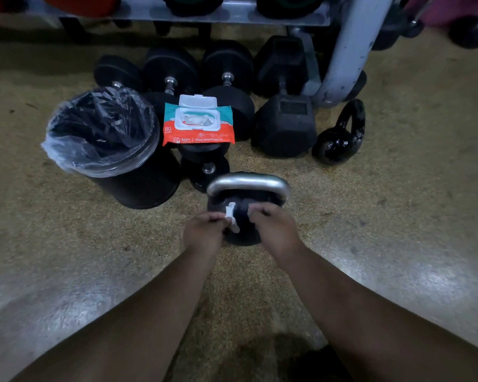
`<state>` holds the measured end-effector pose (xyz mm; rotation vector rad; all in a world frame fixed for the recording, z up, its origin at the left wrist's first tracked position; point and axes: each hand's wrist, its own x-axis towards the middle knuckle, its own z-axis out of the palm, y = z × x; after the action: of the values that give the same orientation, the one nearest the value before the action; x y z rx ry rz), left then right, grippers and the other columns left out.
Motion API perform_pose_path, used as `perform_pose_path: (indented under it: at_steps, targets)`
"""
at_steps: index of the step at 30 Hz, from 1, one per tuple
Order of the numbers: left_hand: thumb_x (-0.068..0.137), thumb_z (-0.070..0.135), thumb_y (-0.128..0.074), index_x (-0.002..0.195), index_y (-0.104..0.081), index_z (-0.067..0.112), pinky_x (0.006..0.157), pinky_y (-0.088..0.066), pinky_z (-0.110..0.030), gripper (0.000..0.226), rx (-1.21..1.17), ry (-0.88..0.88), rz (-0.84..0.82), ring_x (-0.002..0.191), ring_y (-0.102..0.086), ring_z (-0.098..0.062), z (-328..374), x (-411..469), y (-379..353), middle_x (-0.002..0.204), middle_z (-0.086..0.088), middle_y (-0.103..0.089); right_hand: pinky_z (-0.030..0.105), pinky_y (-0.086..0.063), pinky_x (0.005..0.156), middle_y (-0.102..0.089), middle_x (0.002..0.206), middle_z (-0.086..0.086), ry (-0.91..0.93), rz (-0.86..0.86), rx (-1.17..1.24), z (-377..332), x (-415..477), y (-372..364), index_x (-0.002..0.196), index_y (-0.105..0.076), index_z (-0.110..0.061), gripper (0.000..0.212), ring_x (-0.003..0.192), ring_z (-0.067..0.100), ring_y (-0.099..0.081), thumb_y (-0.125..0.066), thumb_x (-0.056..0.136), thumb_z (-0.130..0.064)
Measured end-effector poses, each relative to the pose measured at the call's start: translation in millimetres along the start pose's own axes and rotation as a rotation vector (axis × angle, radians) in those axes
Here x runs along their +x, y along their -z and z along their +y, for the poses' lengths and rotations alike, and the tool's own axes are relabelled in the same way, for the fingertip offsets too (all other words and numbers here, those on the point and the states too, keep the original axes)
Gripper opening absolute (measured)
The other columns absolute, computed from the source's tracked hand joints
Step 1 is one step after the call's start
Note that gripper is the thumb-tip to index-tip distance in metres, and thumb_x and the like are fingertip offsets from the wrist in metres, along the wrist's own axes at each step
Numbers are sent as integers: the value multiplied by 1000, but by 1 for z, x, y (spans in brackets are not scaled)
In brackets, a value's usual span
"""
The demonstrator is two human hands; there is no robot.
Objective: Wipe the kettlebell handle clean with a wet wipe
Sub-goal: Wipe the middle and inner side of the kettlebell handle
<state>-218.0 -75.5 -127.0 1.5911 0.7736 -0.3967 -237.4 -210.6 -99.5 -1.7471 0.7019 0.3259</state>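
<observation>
A black kettlebell [242, 205] with a silver handle [247, 181] stands on the floor in front of me. My left hand [204, 230] pinches a small white wet wipe [231, 217] just above the bell's body. My right hand [275, 228] hovers close on the other side, fingers curled, and whether it touches the wipe is unclear. Both hands sit below the handle, not on it. An open pack of baby wipes [198, 124] rests on top of a dumbbell behind the kettlebell.
A black bin [138, 186] lined with clear plastic stands at the left. Several black dumbbells [284, 125] lie behind, under a grey rack [348, 51]. A smaller black kettlebell [340, 136] lies at the right. Speckled floor surrounds everything.
</observation>
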Motion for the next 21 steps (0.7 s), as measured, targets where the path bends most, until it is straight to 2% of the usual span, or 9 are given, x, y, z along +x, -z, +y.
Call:
perform_pose_path:
  at_steps: [2, 4, 7, 9, 12, 15, 17, 19, 21]
  targets:
    - [82, 7, -78, 84, -77, 15, 67, -61, -28, 8, 11, -36, -49, 74, -75, -19, 3, -8, -7, 76, -3, -77, 39, -55, 90, -76, 98, 0, -66, -53, 127, -3, -1, 1, 93, -78, -25, 14, 98, 20, -69, -64, 91, -25]
    - [86, 6, -74, 88, -78, 11, 62, -57, -21, 7, -15, -48, -133, 73, -75, -17, 7, -14, -11, 77, -4, -77, 34, -55, 79, -76, 96, 7, -109, -90, 216, -4, -3, 2, 96, -78, -19, 15, 96, 24, -70, -64, 91, -22]
    - [91, 9, -69, 91, -80, 17, 76, -59, -31, 13, -37, -49, -242, 85, -76, -23, 13, -16, -13, 86, -5, -79, 42, -54, 92, -76, 104, 7, -168, -96, 350, 4, 2, 4, 104, -75, -18, 27, 103, 27, -69, -77, 78, -22]
    - [95, 9, -66, 100, -78, 16, 74, -59, -30, 15, -92, -9, -313, 85, -76, -19, 18, -17, -13, 92, -4, -79, 46, -52, 99, -75, 109, 9, -213, -89, 471, 12, 8, 6, 109, -73, -17, 37, 106, 29, -69, -81, 73, -12]
    - [98, 9, -61, 112, -72, 13, 74, -59, -26, 19, -103, -56, -368, 84, -75, -15, 21, -14, -13, 96, -3, -79, 33, -57, 90, -73, 111, 16, -295, 2, 710, 18, 16, 14, 108, -69, -7, 28, 104, 29, -70, -67, 85, 9]
    - [98, 18, -61, 119, -72, 22, 86, -50, -24, 25, 418, -432, -191, 101, -67, -10, 13, -6, -10, 112, 9, -71, 23, -58, 84, -70, 118, 16, -369, 22, 934, 18, 23, 20, 120, -64, -4, 29, 109, 25, -68, -59, 93, 6]
    - [99, 18, -59, 131, -65, 23, 100, -42, -26, 33, 765, -705, -134, 123, -54, -12, 7, -2, -11, 135, 8, -59, 19, -60, 69, -72, 115, 15, -414, -8, 1024, 15, 26, 22, 123, -63, -3, 27, 99, 19, -72, -57, 96, 2]
    - [100, 16, -55, 149, -46, 22, 115, -32, -34, 50, 935, -770, -231, 146, -31, -17, 1, 1, -17, 160, 5, -34, 18, -59, 63, -75, 105, 17, -434, -22, 1108, 7, 27, 22, 118, -63, 3, 21, 91, 19, -74, -55, 98, 2]
    - [101, 13, -52, 159, -22, 24, 122, -23, -41, 67, 1105, -694, -349, 154, -3, -14, -7, 4, -21, 168, 9, -6, 22, -60, 75, -75, 101, 20, -441, 0, 1188, -2, 27, 22, 111, -62, 9, 16, 90, 21, -76, -57, 97, 4]
